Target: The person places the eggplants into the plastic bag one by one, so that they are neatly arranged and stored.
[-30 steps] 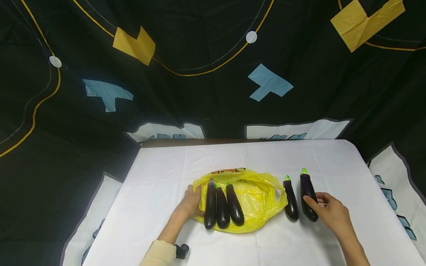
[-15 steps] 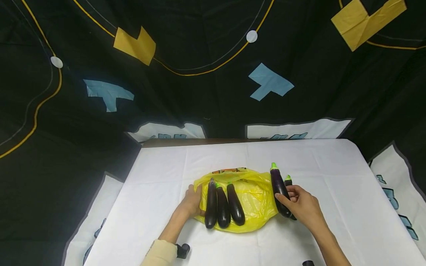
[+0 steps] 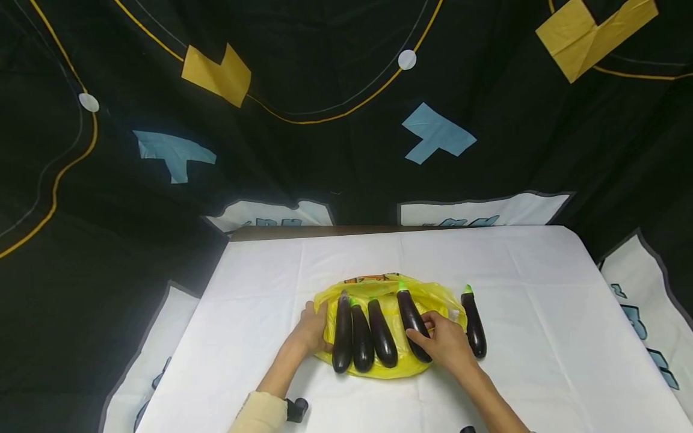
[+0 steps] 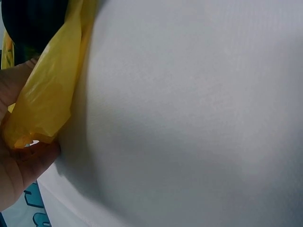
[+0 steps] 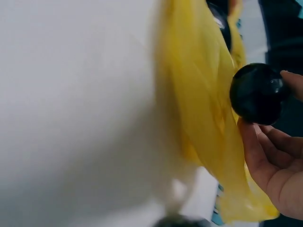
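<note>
A yellow plastic bag point(image 3: 379, 371) lies spread on the table, with three dark eggplants point(image 3: 382, 334) side by side on its left half. My left hand point(image 3: 310, 329) grips the bag's left edge; in the left wrist view the yellow plastic point(image 4: 47, 94) passes between thumb and fingers. Over the bag's right part, my right hand point(image 3: 445, 341) holds another eggplant point(image 3: 412, 322), green stem pointing away. The right wrist view shows that eggplant's round end point(image 5: 259, 94) between thumb and fingers, beside the bag point(image 5: 203, 94). One more eggplant point(image 3: 474, 325) lies just right of the bag.
A white cloth point(image 3: 260, 270) covers the table. Behind it hangs a dark curtain point(image 3: 325, 162) with yellow and blue shapes. Black wrist gear point(image 3: 296, 409) shows at the left wrist, and a small dark piece point(image 3: 468, 429) shows at the bottom edge.
My right hand has carried its eggplant leftward, from right of the lone eggplant, past it and over the bag. My left hand has stayed at the bag's edge.
</note>
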Demonstrator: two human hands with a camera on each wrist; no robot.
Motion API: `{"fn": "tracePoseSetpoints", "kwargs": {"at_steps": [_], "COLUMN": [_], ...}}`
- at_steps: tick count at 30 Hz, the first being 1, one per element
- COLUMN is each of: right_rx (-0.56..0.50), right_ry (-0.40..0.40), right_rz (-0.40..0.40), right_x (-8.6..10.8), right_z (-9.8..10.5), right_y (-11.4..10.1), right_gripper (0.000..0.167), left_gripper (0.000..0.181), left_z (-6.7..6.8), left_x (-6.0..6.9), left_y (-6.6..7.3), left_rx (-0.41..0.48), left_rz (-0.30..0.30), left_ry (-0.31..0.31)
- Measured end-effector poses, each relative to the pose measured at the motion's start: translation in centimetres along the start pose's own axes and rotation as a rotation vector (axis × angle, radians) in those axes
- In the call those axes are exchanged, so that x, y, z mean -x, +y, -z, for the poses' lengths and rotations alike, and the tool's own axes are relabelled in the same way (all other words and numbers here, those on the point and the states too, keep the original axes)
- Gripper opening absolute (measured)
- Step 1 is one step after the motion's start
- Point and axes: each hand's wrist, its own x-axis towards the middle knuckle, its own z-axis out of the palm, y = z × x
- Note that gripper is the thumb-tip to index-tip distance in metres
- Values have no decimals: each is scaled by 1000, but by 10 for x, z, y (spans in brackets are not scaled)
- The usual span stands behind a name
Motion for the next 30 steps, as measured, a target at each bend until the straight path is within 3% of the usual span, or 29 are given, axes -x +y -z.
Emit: {"fn": "tracePoseSetpoints", "kwargs": {"at_steps": [10,30], "right_rx": [14,10], "right_ry": [-51,-60], "right_rz": [14,-3], "right_x": [1,1], "right_z": [-29,-43], "right_y": [3,5], "right_gripper": [45,47], "left_gripper": [112,109], "left_z": [-2,0], "left_x": [0,1], "left_y": [0,-1], "left_rx": [-19,-1], "left_rz": [-18,-17], "left_ry": [16,14]}}
